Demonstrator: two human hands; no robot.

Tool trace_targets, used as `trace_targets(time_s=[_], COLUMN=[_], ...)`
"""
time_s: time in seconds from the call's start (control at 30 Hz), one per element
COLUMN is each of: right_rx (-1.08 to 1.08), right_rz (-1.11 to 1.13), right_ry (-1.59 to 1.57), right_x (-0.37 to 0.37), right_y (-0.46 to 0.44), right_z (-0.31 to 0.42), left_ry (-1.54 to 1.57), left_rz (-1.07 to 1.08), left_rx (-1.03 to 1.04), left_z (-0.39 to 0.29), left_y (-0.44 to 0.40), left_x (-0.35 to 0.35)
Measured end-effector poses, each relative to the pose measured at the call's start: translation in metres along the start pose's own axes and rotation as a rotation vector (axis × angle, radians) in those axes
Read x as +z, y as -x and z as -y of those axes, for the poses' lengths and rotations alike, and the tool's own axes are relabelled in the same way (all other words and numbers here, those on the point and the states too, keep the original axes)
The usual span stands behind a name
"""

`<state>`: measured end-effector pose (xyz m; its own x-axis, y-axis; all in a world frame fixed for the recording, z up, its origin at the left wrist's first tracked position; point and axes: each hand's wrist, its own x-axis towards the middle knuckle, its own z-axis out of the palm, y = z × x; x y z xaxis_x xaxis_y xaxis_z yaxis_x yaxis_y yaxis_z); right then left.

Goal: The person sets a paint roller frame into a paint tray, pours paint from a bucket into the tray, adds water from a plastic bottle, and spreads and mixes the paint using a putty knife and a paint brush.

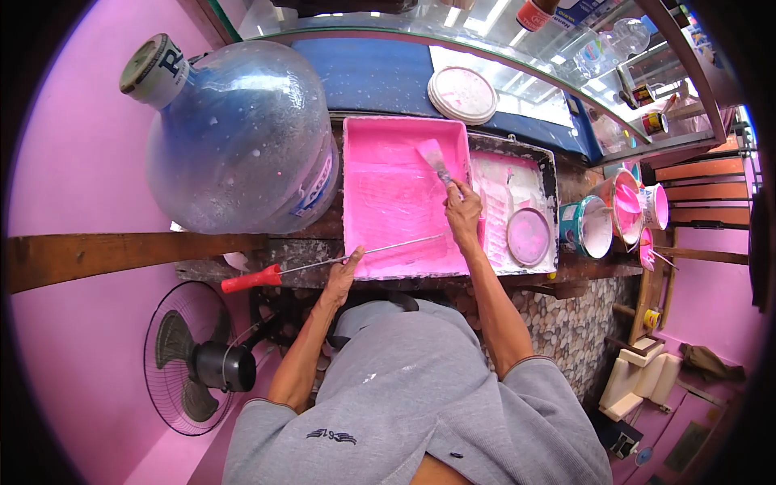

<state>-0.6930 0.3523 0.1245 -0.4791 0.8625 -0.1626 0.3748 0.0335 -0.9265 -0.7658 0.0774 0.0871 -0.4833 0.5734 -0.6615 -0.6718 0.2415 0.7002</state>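
My right hand (463, 212) is closed round the handle of a scraper (434, 155), whose pink-coated blade is over the pink paint tray (349, 174). My left hand (345, 271) is at the tray's near left edge, by the metal rod of a red-handled paint roller (252, 279). The rod runs across the tray's near part. Whether the left fingers grip the rod or the tray rim is too small to tell. Wet pink paint covers the tray floor.
A large water bottle (242, 137) stands left of the tray. On the right are a paint-spattered tray (553, 190) holding a round lid (529, 237), and several paint buckets (596, 228). White lids (462, 93) lie behind, near a glass case. A fan (194, 360) stands at lower left.
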Motion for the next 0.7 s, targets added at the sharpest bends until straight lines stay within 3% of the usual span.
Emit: trace_targets(time_s=[0.1, 0.17, 0.3, 0.43, 0.5, 0.63, 0.7], right_rx=[-0.005, 0.115, 0.156, 0.057, 0.173, 0.195, 0.172], right_rz=[-0.082, 0.098, 0.191, 0.06, 0.169, 0.253, 0.121], right_ry=[0.146, -0.038, -0.186, 0.024, -0.13, -0.225, -0.173], right_x=[0.0, 0.007, 0.012, 0.012, 0.019, 0.023, 0.025], right_y=[-0.009, -0.007, -0.005, -0.011, -0.014, -0.013, -0.014], right_z=[-0.007, -0.007, 0.005, 0.006, 0.001, 0.008, 0.007], left_ry=[0.001, -0.004, -0.005, -0.001, -0.009, -0.032, -0.024], left_rz=[-0.005, -0.007, -0.019, 0.001, -0.019, -0.029, -0.035], left_rx=[0.012, 0.026, 0.009, 0.002, 0.017, -0.025, -0.029], left_z=[-0.001, -0.004, -0.007, -0.007, -0.007, -0.012, -0.013], left_y=[0.001, 0.003, 0.005, 0.005, 0.006, 0.009, 0.01], left_x=[0.002, 0.004, 0.005, 0.004, 0.006, 0.006, 0.007])
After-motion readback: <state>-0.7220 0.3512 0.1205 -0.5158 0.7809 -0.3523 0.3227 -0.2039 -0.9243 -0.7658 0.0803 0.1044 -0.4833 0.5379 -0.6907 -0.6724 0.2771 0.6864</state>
